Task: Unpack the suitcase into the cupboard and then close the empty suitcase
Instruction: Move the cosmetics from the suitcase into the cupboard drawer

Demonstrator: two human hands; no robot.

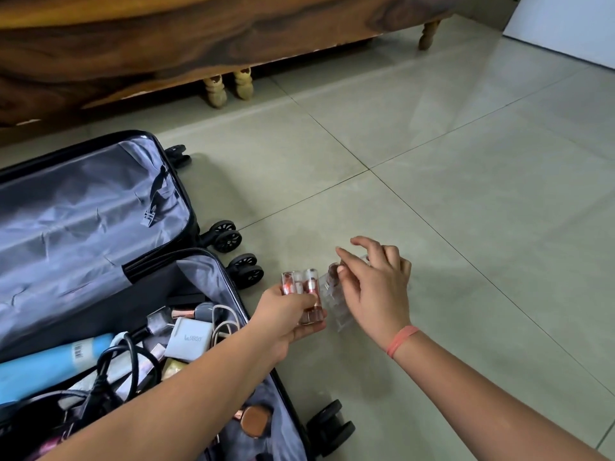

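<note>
A black suitcase (186, 191) lies open on the tiled floor at the left, its grey-lined lid flat and bare. The near half holds a light blue tube (50, 361), a white charger (189, 339), black cables (113, 364), a round compact (254, 422) and other small items. My left hand (283, 314) is shut on a clear case of small pink cosmetic tubes (304, 287), just right of the suitcase rim. My right hand (372, 284) hovers beside it, its fingertips pinching a clear plastic piece (336, 304) with something brown in it.
A dark wooden bed frame (199, 44) on turned legs (229, 86) runs across the top. Grey floor tiles (466, 194) stretch to the right. A white panel (565, 24) stands at the top right corner. The suitcase's wheels (239, 257) stick out toward my hands.
</note>
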